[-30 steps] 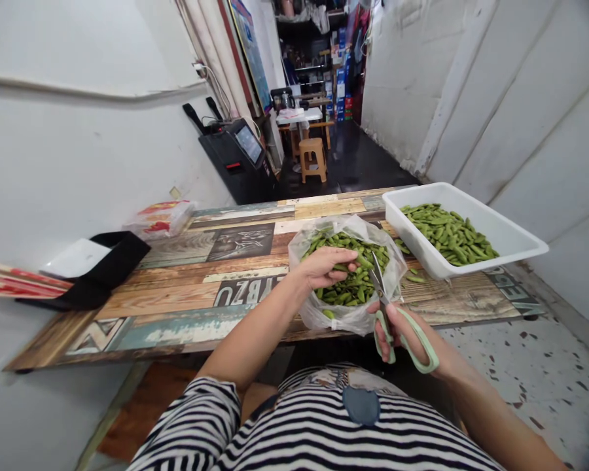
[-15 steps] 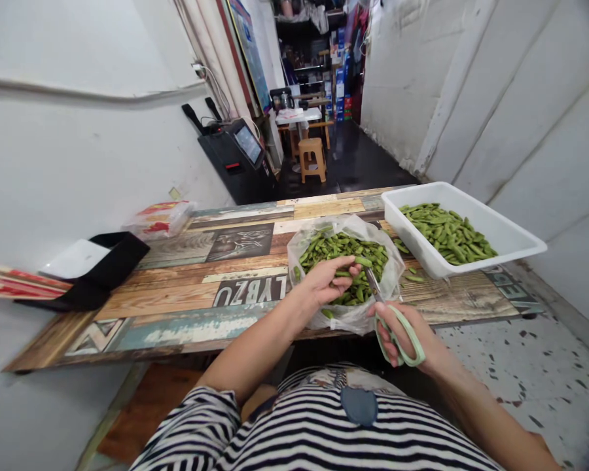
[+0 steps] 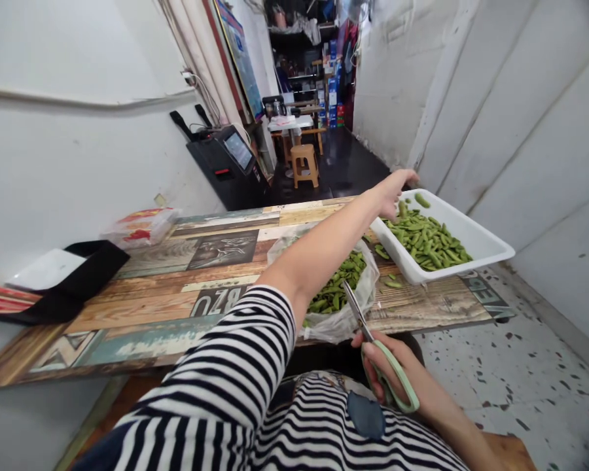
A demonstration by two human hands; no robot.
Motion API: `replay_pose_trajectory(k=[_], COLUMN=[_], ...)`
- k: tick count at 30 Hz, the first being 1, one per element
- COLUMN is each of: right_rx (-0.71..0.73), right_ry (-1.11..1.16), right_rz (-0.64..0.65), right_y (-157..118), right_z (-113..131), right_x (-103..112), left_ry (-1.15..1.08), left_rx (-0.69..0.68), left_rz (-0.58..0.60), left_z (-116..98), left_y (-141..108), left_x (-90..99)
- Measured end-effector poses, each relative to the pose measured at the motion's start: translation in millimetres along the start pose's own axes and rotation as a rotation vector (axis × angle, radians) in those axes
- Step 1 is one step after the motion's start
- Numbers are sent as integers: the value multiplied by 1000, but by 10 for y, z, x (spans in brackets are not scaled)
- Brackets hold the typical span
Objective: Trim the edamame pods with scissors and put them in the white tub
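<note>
My left hand (image 3: 395, 191) reaches over the near-left corner of the white plastic tub (image 3: 491, 252), its fingers stretched out and apart. Just beyond the fingers is a single green pod (image 3: 423, 200); whether it is falling or lying there I cannot tell. Green pods (image 3: 429, 239), seemingly edamame, are heaped inside the tub. Low at the front, my right hand (image 3: 387, 366) grips scissors (image 3: 400, 376) with pale green handles, blades pointing up and left. Those blades lie over a clear plastic bag (image 3: 370, 278) of pods (image 3: 346, 278), partly hidden by my left forearm.
The wood-patterned table (image 3: 142, 304) carries a few loose pods (image 3: 391, 281) between bag and tub. At its left are a black holder (image 3: 91, 275) with red-and-white sticks and a plastic packet (image 3: 142, 226). A black touchscreen machine (image 3: 230, 163) and a stool (image 3: 304, 163) stand beyond.
My left hand has moved from above the bag to the tub and let go of the pod it held. The right hand with the scissors has dropped slightly towards me. The view has shifted right.
</note>
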State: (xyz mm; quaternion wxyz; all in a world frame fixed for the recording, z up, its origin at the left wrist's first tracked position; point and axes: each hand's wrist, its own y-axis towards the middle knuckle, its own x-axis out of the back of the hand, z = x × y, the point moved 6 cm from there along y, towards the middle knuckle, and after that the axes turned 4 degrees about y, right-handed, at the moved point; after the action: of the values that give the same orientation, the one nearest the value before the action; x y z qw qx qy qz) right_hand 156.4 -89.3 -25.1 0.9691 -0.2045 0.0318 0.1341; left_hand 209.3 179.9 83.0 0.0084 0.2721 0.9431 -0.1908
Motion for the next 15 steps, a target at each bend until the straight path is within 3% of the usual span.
replay_pose_trajectory(k=[1, 3, 5, 6, 7, 10, 12, 15], right_rx=[0, -1, 1, 3, 9, 43, 62, 65], right_ry=[-2, 13, 34, 43, 47, 52, 56, 53], right_rz=[-3, -17, -32, -37, -45, -58, -65, -88], right_y=[-15, -18, 14, 40, 70, 166, 222, 284], right_z=[-2, -36, -100, -135, -165, -210, -207, -189], right_x=[26, 95, 169, 202, 233, 282, 280, 253], left_ry=[113, 368, 617, 705, 770, 1060, 1253, 1393], left_rx=[-16, -211, -460, -558, -584, -496, -451, -417], left_rz=[-34, -189, -297, -280, -176, 108, 52, -18], left_z=[0, -76, -151, -147, -81, 307, 569, 929], left_y=[79, 73, -180, -368, -557, -1109, -1332, -1405], left_x=[-1, 115, 265, 331, 385, 633, 903, 1181])
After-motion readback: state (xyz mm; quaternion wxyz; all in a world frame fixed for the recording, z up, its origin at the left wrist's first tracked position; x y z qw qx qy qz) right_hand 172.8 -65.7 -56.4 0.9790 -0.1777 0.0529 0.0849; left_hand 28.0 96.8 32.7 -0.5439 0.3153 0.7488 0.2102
